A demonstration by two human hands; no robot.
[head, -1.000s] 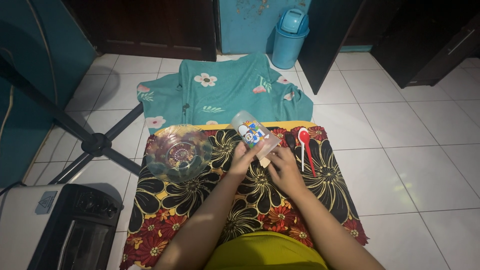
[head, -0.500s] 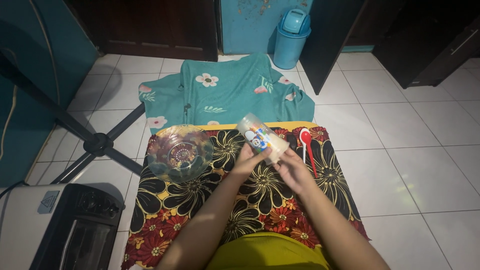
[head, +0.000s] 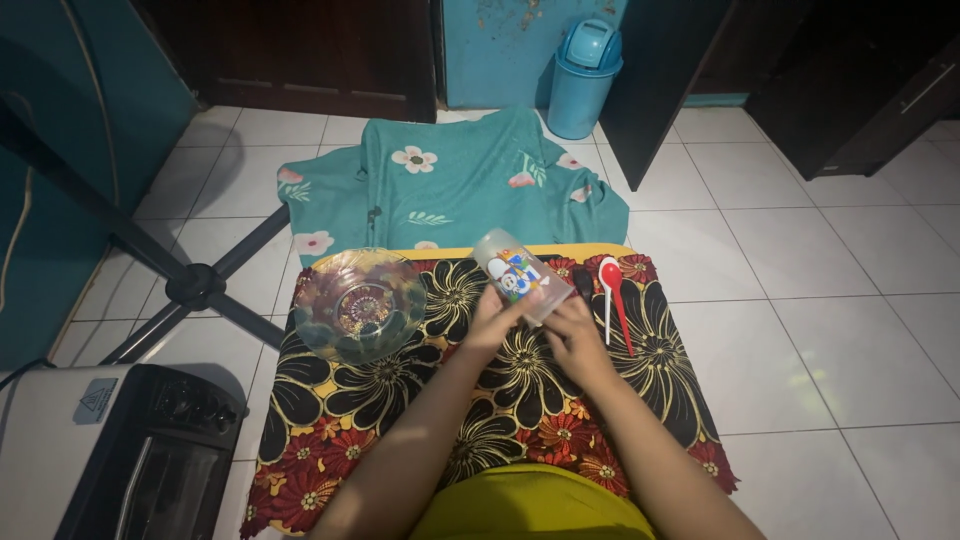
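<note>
Item in my hands: one clear plastic cup (head: 517,277) with a colourful printed label on its side, tipped so its base points up and away toward the far edge of the flowered mat (head: 640,390). It is held just above the mat's far middle, not touching it.

My left hand (head: 492,322): fingers curled closed on the cup's near left side, forearm running in from the near edge.

My right hand (head: 578,338): closed around the cup's lower end, thumb side up, forearm angled in from the near right.

Also on the mat: a patterned glass bowl (head: 358,303) at the far left corner, well apart from the cup; a red spoon (head: 615,290) and a white spoon (head: 607,312) lying together near the far right, just beside my right hand.

Beyond the far edge: teal floral cloth (head: 455,185) on the tiled floor.
</note>
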